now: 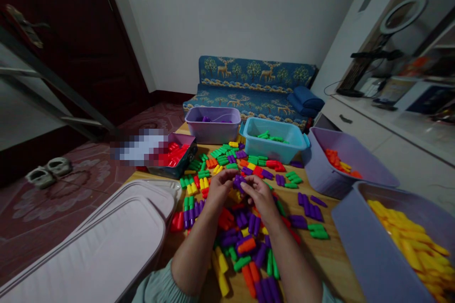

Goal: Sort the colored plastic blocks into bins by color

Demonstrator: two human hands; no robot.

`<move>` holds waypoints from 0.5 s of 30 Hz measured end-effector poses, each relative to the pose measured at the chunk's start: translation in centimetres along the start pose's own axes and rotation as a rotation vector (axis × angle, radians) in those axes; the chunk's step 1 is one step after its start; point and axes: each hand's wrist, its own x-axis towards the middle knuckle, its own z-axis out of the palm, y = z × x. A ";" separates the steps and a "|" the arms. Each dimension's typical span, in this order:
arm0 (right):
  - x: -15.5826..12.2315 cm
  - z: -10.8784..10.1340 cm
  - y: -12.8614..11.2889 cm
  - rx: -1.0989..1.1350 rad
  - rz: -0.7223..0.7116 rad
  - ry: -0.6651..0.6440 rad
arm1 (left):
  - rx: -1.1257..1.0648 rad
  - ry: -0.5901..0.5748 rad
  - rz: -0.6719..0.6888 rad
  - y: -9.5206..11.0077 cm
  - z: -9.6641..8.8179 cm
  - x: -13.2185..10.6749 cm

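Note:
Above the middle of the wooden table [341,246], my left hand [222,187] and my right hand [259,193] meet at a small purple plastic piece [239,182]. The fingertips of both hands are closed on it from either side. Below and around my forearms lies a loose heap of purple, red, green, yellow and orange plastic pieces, such as an orange piece [246,245] and a green piece [242,263]. Many pieces are joined side by side, like the purple row [310,207] to the right. The exact shape of the held piece is partly hidden by my fingers.
Around the table's edge stand a purple bin [213,132], a blue bin [273,149], a lilac bin with orange pieces [320,175], a bin of yellow pieces [366,241] and a box of red pieces [188,158]. Pale lids [106,251] lie at left. A sofa [245,90] stands behind.

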 end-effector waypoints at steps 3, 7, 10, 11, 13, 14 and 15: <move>0.0 0.1 0.0 0.036 -0.008 0.033 | -0.026 0.003 -0.022 -0.1 0.0 0.0; 0.0 0.2 0.0 0.039 -0.014 0.103 | -0.004 -0.048 0.006 -0.1 0.2 -0.1; 0.0 0.4 0.0 0.038 -0.030 0.124 | 0.001 -0.040 0.015 0.2 0.4 -0.3; 0.0 0.5 0.0 0.046 -0.030 0.118 | -0.012 -0.030 0.015 0.4 0.5 -0.4; 0.1 0.6 -0.1 0.061 -0.019 0.083 | -0.039 -0.015 0.016 0.9 0.4 -0.5; 0.1 0.7 -0.1 0.061 -0.009 0.061 | -0.049 -0.012 0.009 1.1 0.4 -0.6; 0.2 0.7 -0.1 0.053 0.002 0.043 | -0.055 -0.010 0.002 1.3 0.4 -0.7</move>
